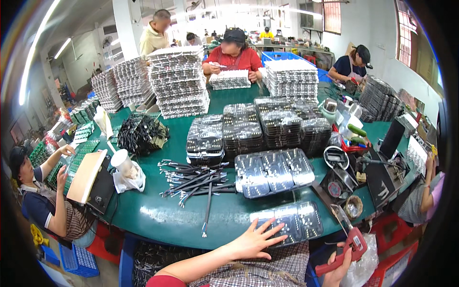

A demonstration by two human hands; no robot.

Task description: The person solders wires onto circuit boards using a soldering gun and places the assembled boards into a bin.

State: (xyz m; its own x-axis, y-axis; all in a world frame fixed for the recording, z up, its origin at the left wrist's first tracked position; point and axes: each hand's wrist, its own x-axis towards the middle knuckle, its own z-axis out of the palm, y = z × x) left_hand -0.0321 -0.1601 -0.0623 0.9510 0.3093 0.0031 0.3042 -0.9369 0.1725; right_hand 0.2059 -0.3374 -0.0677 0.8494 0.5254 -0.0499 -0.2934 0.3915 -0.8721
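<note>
At the near edge of the worktop [158, 221], the left hand [254, 243] lay with fingers spread over a black panel [311, 219]; to its right, the right hand [339, 270] gripped a red tool [355, 243]. Beyond lay loose cables [193, 182] and layered panels [275, 173], then dark stacks [282, 126], then white stacks [177, 88].

A bright workshop with white walls [373, 21]

A wide green table [155, 222] fills the front, and its edge looks curved. Behind it, a thick white pillar [124, 28] goes up to the ceiling [81, 21]. Long tube lights [31, 52] are shining at the upper left. On the right there is a barred window [405, 38]. Red seats [391, 232] stand near the table on the greyish floor [111, 269].
</note>
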